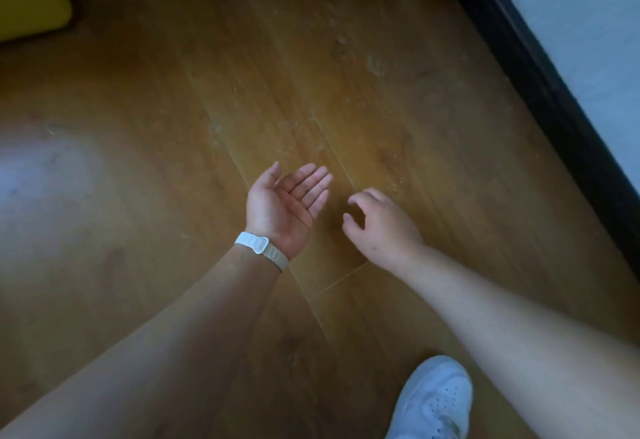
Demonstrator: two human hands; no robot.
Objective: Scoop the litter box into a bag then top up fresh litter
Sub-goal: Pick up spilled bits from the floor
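While neither litter box nor bag shows, the scooping looks not yet begun.
Left hand [282, 206] palm-up, right hand [384, 227] loosely curled: each grip released, empty, above the floor [415, 109].

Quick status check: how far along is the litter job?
Done: nothing this view can confirm; no litter box, scoop or bag shows. In hand: nothing; the left hand lies open, palm up, and the right hand hangs loosely curled, both empty above the wooden floor, where pale specks lie scattered. Left: apparently scooping, bagging and topping up.

A white wristband [262, 246] and white perforated sneaker [436, 400].
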